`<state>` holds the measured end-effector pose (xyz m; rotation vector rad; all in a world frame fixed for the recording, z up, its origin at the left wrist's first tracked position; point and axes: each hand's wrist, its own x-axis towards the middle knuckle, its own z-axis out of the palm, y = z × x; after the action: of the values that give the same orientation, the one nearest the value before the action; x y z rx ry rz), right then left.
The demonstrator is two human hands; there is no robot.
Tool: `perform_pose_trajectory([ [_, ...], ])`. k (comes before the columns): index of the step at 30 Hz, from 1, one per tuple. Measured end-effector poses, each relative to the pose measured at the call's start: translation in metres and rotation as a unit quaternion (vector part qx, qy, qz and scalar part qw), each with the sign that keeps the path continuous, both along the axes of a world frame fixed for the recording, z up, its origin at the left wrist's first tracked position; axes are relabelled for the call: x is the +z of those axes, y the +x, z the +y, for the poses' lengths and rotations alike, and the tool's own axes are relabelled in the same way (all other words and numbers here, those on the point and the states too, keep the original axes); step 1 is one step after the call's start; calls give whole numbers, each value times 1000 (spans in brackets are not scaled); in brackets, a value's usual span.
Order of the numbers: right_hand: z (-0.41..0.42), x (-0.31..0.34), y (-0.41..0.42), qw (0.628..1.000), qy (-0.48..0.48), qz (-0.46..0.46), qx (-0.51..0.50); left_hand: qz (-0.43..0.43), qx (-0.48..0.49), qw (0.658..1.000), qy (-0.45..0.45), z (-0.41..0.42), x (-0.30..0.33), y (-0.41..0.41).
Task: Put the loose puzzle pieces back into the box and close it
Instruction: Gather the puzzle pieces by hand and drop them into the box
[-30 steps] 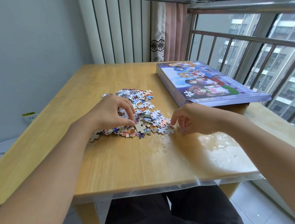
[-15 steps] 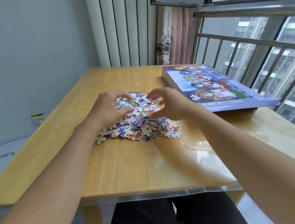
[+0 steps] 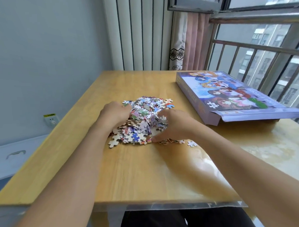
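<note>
Two hands, left hand (image 3: 113, 113) and right hand (image 3: 173, 125), cup the puzzle pieces (image 3: 145, 120) between them; next you lift toward the box (image 3: 230, 96), right of your grip.

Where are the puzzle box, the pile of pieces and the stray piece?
puzzle box (image 3: 230, 91), head view, printed lid.
pile of pieces (image 3: 145, 111), head view, heap's middle.
stray piece (image 3: 191, 143), head view, its face.

Glossy light wood worktop (image 3: 134, 169) under clear shiny plastic film (image 3: 183, 205) at lower centre. Printed cardboard puzzle pieces (image 3: 145, 117), matt. Smooth printed card box (image 3: 230, 96), upper right. Metal railing (image 3: 255, 45); pink cloth curtain (image 3: 193, 42).
</note>
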<state>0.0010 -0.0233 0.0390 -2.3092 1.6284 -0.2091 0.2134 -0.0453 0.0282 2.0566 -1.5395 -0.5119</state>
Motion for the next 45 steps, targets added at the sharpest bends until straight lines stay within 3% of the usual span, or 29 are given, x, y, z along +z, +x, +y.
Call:
perform_pose_trajectory([
  [4,-8,3,7,999,-32,-6,35,136,-35,990,-13,-1,2,-3],
  [10,-10,12,12,993,-3,59,100,170,-82,981,-48,4,1,-3],
  [17,-31,6,35,985,11,53,161,294,-15,956,9,5,10,-4],
  [25,-43,-3,44,975,-145,58,157,302,1,953,8,4,11,-5],
  [32,-54,0,53,989,-77,68,110,278,-12,960,0,2,8,-1],
  [40,-58,5,49,991,-97,41,87,175,-18,983,-61,-7,-2,4],
  [45,-59,8,46,992,-99,3,77,183,9,978,-100,-7,-1,5],
])
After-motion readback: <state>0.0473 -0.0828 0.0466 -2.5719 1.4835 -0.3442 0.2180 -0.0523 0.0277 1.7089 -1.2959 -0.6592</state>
